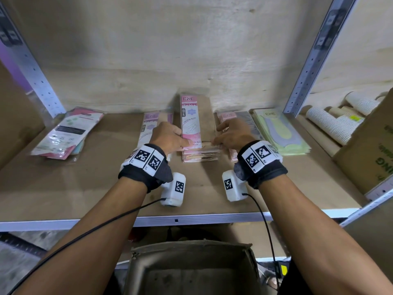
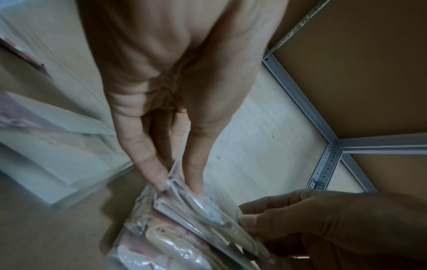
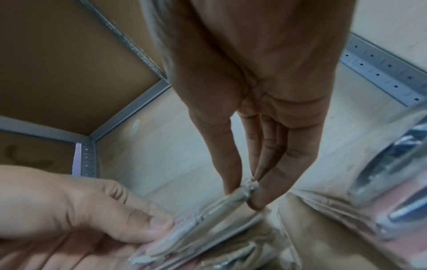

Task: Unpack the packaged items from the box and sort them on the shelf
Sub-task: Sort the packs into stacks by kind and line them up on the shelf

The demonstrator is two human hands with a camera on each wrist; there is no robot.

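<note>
A stack of pink stocking packets (image 1: pixel 196 133) is held at the middle of the shelf (image 1: pixel 85 188), lying flat on the board with its long side running toward the back wall; its near left corner is pinched by the left hand (image 1: pixel 170 137), thumb and fingers closed on the plastic wrap; its near right corner is pinched by the right hand (image 1: pixel 231 133) in the same manner; the two hands are kept a little apart, one at each side of the stack. Further pink packets (image 1: pixel 148 128) are seen just left of it, grey and pink ones (image 1: pixel 244 120) just right, green packets (image 1: pixel 280 133) beyond those; loose pouches (image 1: pixel 68 133) are spread at the far left. An opened cardboard box (image 1: pixel 191 271) is seen below the shelf edge; paper cups (image 1: pixel 331 124) are stored in the neighbouring bay.
</note>
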